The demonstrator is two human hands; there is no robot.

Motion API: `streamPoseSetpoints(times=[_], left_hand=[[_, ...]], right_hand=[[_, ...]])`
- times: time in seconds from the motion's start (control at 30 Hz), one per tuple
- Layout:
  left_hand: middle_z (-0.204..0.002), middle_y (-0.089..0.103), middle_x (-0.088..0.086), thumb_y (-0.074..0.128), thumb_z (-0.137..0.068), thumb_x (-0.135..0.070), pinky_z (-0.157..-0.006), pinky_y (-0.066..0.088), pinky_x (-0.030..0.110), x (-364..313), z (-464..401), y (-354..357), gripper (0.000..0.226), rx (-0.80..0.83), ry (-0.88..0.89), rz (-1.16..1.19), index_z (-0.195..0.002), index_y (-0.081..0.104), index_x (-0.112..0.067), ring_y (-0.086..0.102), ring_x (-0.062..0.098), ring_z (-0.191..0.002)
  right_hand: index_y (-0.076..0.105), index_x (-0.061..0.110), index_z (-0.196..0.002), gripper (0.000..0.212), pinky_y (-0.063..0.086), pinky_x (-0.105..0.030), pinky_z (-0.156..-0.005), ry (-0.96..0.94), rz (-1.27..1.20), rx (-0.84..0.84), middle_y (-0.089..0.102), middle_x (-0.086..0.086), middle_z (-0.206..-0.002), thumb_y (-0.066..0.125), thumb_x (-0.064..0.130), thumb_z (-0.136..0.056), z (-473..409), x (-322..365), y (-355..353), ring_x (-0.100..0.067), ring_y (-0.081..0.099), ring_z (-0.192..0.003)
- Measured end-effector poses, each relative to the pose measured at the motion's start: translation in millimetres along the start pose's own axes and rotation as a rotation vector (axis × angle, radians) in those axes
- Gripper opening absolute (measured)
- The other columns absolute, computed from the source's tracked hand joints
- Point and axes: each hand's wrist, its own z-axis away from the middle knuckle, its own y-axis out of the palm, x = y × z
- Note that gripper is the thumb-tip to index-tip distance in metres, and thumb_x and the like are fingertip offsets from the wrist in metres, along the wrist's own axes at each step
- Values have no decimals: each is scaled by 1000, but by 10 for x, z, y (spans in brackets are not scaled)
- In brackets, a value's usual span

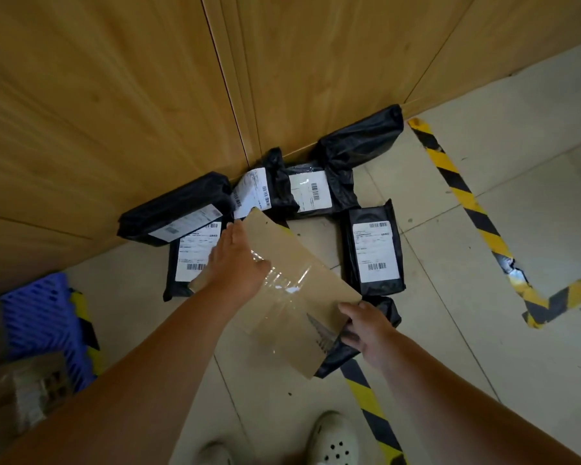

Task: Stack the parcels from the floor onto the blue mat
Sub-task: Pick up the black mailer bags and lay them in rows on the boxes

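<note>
A flat brown cardboard parcel banded with clear tape [282, 283] sits tilted at the centre of the scene, held between both hands above the pale tiled floor [450, 297]; the left hand [239, 260] lies on its upper left part with fingers stretched towards twelve o'clock, thumb across the tape, pressing rather than curling; the right hand [363, 327] grips its lower right edge at about five o'clock, fingers wrapped under the edge. Around it lie black plastic mailer bags with white barcode labels: one flat on the floor at three o'clock [374, 250]; one partly under the left hand at nine o'clock [188, 253]; a bulkier one leaning at the wall at ten o'clock [171, 209]; two more at twelve o'clock [265, 186] [311, 193]; a long unlabelled one at one o'clock [359, 146]; another peeping out beneath the cardboard parcel at five o'clock [386, 313]. A wooden panelled wall [114, 95] rises behind them; yellow and black hazard tape [463, 196] marks the floor to the right. The blue ridged plastic mat [44, 317] lies well apart at eight o'clock, with blurred brown parcels [24, 391] on it; pale perforated clogs [332, 441] show at six o'clock.
</note>
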Motion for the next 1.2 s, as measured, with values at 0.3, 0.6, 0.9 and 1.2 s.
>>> streamPoseSetpoints(times=[0.3, 0.6, 0.9, 1.2], left_hand=[[-146, 23, 15, 57, -85, -37, -102, 32, 50, 149, 229, -305, 79, -184, -278, 126, -148, 14, -18, 27, 34, -131], [-153, 13, 24, 42, -98, -24, -107, 29, 48, 297, 922, -947, 54, -202, -240, 153, -148, 23, -20, 24, 42, -136], [-91, 65, 7, 67, -79, -38, -70, 48, 36, -194, 1703, -2076, 26, -218, -169, 512, -94, 59, -19, 62, 30, -83], [-90, 66, -6, 66, -83, -39, -65, 48, 28, -598, 2920, -3185, 24, -97, -52, 590, -104, 62, -27, 62, 15, -82]], right_hand=[[46, 22, -124, 37, 49, -42, -91, -66, -53, 53, 53, -6, -129, 59, 32, -91, 367, 96, 143, -25, 55, -110], [55, 23, -99, 42, 48, -49, -89, -98, -49, -17, 62, -8, -93, 34, 59, -93, 1313, 582, 73, -28, 57, -98], [49, 27, -119, 36, 44, -52, -95, -250, 75, -83, 53, -8, -124, 35, 51, -97, 2663, 905, -172, -28, 49, -110], [58, 21, -96, 35, 40, -48, -103, -433, -80, -95, 61, 1, -99, 28, 37, -102, 4503, 975, -400, -20, 53, -98]])
